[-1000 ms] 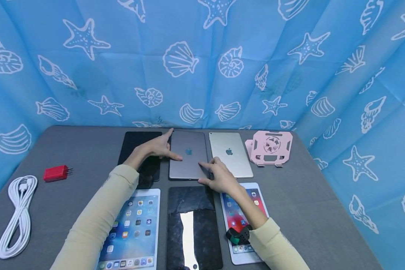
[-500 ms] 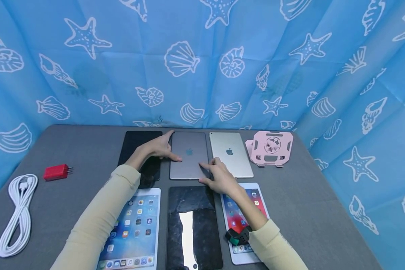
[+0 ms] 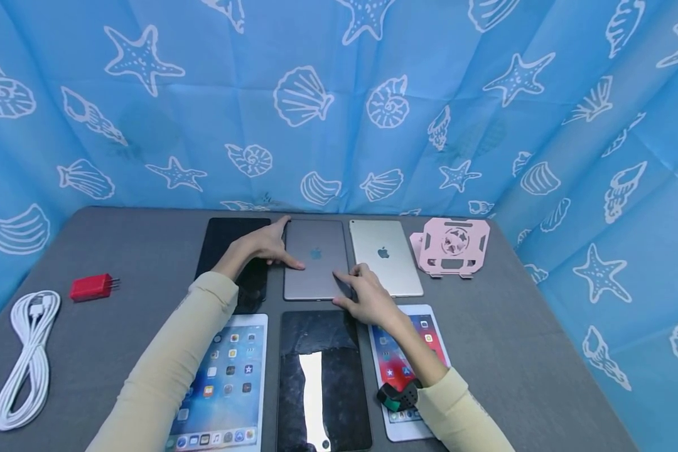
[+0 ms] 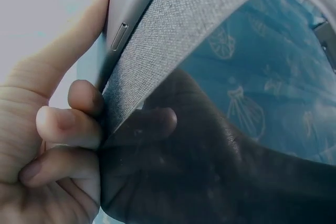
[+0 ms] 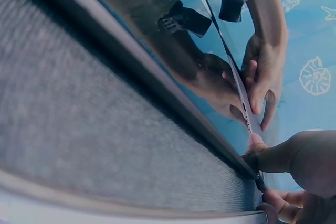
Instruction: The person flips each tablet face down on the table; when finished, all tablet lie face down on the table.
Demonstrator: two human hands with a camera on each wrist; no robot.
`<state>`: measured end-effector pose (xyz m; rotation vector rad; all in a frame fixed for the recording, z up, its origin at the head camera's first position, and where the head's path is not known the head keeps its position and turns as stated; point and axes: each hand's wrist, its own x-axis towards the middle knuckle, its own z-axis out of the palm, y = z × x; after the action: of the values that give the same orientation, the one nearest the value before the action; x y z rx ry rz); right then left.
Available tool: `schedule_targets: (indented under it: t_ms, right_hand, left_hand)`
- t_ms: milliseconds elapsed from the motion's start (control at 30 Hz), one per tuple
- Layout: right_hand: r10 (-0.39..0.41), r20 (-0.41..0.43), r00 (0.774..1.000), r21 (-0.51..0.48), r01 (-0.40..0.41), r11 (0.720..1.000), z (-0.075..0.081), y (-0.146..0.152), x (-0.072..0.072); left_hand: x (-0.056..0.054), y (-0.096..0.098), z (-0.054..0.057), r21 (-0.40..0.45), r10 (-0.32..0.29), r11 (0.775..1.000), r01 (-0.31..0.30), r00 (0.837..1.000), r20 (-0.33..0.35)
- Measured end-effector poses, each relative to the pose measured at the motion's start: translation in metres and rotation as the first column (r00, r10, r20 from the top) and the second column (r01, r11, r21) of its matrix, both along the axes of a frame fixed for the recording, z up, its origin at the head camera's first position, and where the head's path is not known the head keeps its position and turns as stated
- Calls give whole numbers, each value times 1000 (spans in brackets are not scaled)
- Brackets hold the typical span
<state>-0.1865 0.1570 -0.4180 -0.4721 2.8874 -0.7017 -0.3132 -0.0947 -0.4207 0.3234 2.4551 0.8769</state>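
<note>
- The gray iPad squares up! Its far edge, slightly askew a second ago, now looks level: fine straightening, I'd judge.
- It's flat on the bench, beside the silver iPad.
- Left grip: spread, thumb on its back.
- Right grip: unclenched, framing the near right corner.
</note>
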Motion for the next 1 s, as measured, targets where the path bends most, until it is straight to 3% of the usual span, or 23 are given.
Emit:
schedule_targets:
  t_ms: [233,600,733,867,1000]
  right_hand:
    - [1,-25,1000,-20,-1,1000,-2,2,2]
    - [-25,-17,1000,-66,24,998,-2,-3,9]
    - [-49,-69,996,-57,45,997,2,-7,11]
    - [-56,-143,988,-82,45,996,9,-15,11]
    - [-19,-152,988,-121,0,993,17,-26,9]
  left_hand:
    - [2,0,-1,22,12,1000,-12,1000,-9]
    - [7,-8,-5,91,-59,994,66,995,-80]
    - [10,-12,-2,132,-121,981,141,981,-149]
    - [11,-16,1,155,-186,962,225,955,-229]
    - [10,-25,3,136,-203,959,250,935,-290]
